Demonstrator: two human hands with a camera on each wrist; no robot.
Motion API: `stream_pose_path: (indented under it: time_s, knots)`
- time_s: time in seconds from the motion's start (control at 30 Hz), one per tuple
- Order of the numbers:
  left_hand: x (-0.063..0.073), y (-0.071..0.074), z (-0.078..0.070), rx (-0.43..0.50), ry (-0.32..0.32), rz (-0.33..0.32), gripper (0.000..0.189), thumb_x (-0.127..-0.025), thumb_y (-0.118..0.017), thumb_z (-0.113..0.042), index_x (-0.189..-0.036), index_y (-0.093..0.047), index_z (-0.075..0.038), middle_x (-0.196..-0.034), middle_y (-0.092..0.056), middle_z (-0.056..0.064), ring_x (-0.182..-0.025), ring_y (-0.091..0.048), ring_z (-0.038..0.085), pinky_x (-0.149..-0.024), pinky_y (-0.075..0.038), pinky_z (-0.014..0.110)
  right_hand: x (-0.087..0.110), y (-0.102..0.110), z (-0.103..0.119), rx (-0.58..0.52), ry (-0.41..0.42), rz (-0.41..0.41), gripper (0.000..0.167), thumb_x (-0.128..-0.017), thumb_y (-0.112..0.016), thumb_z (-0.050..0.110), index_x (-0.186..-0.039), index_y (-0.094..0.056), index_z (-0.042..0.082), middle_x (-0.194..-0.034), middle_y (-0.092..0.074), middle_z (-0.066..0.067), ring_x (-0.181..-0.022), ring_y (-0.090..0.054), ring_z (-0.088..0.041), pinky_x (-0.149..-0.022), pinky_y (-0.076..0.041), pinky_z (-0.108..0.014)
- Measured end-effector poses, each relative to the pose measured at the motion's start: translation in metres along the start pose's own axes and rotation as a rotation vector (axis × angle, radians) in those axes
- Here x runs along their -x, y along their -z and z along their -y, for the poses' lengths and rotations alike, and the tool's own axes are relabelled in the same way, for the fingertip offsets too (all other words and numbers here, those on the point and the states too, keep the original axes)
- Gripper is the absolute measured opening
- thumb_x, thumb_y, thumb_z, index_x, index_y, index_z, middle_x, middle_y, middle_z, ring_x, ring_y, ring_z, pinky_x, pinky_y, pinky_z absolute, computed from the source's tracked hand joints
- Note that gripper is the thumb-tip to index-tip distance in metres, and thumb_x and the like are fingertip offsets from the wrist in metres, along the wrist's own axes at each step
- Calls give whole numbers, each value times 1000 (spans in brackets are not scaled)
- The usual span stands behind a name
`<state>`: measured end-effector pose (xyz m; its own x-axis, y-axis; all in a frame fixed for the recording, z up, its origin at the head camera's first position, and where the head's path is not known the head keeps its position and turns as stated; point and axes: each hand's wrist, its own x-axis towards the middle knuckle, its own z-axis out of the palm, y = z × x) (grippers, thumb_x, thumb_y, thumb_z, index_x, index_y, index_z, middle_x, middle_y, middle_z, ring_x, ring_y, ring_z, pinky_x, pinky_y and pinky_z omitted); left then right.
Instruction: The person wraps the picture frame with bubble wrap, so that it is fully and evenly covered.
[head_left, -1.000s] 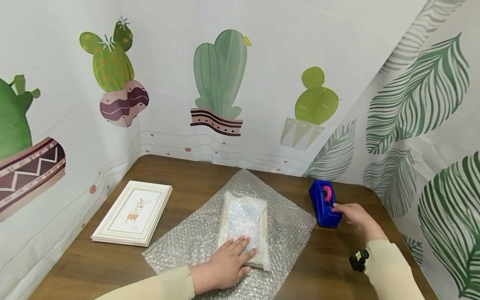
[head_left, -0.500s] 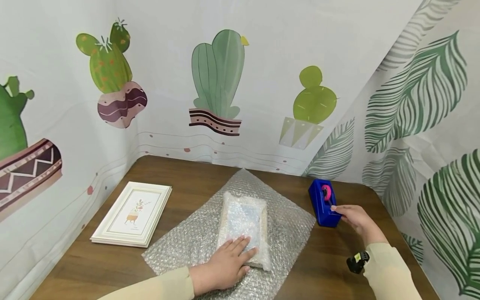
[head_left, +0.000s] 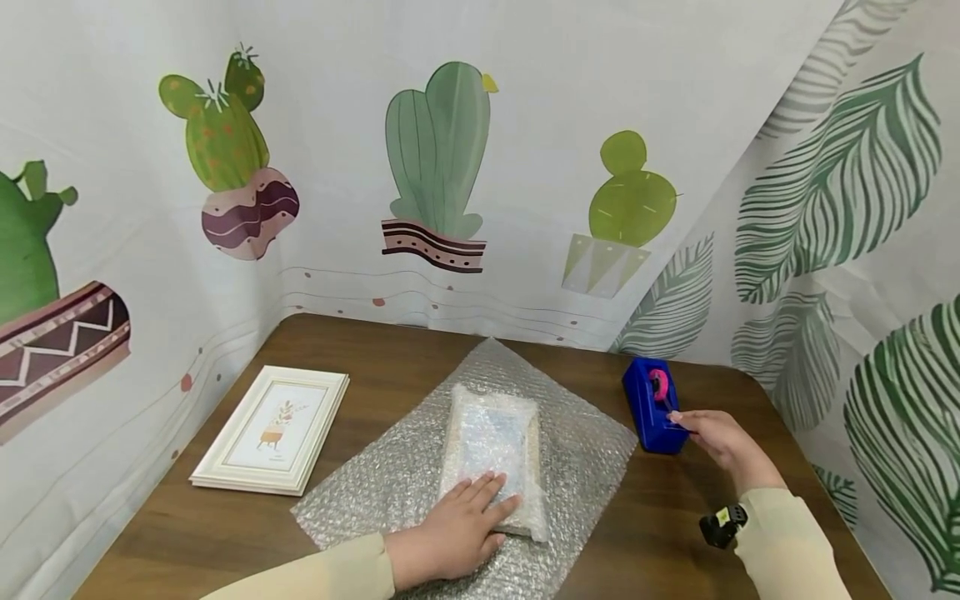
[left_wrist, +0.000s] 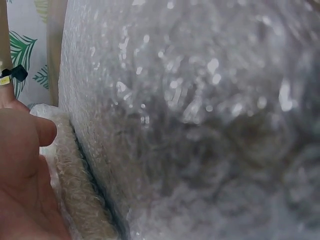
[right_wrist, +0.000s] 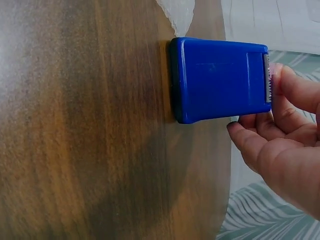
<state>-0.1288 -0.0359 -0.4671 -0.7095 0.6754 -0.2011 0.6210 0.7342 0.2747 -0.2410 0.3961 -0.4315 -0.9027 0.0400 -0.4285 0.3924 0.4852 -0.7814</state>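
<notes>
A flat package in bubble wrap (head_left: pixel 491 442), probably a picture frame, lies on a larger bubble wrap sheet (head_left: pixel 360 492). My left hand (head_left: pixel 457 529) rests on the package's near end with its fingers spread. In the left wrist view the sheet (left_wrist: pixel 190 100) fills most of the picture, and the package's wrapped side (left_wrist: pixel 80 185) shows beside the hand (left_wrist: pixel 22 170). At the right stands a blue tape dispenser (head_left: pixel 651 417) with a pink-cored roll. There my right hand (head_left: pixel 723 446) pinches the tape end at the dispenser's serrated cutter (right_wrist: pixel 267 77); the clear tape itself is hard to make out.
A white picture frame (head_left: pixel 273 429) with a plant print lies at the table's left. The brown wooden table (head_left: pixel 382 350) meets printed cloth hangings (head_left: pixel 540 167) behind and at both sides. A black device (head_left: pixel 722 527) sits on the right wrist.
Both hands stay almost where they were, the left on the package and the right at the tape dispenser. Only the head view shifts slightly.
</notes>
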Motion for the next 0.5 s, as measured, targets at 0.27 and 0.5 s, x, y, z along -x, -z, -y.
stream_pose_path:
  time_s: [0.27, 0.5]
  knots:
    - [-2, 0, 0, -9, -14, -26, 64, -103, -53, -50, -161, -34, -30, -170, -30, 7, -157, -31, 27, -126, -33, 47, 4, 10, 4, -81, 73, 79, 59, -111, -39, 25, -148, -33, -21, -106, -70, 25, -90, -50, 22, -126, -21, -62]
    - [-1, -3, 0, -38, -18, -47, 75, -96, -60, -59, -160, -35, -30, -169, -31, 8, -156, -33, 27, -126, -34, 45, 6, 10, 8, -225, 95, 57, 25, -108, -48, 22, -115, -71, 18, -90, -71, 28, -88, -63, 15, -88, -50, -15]
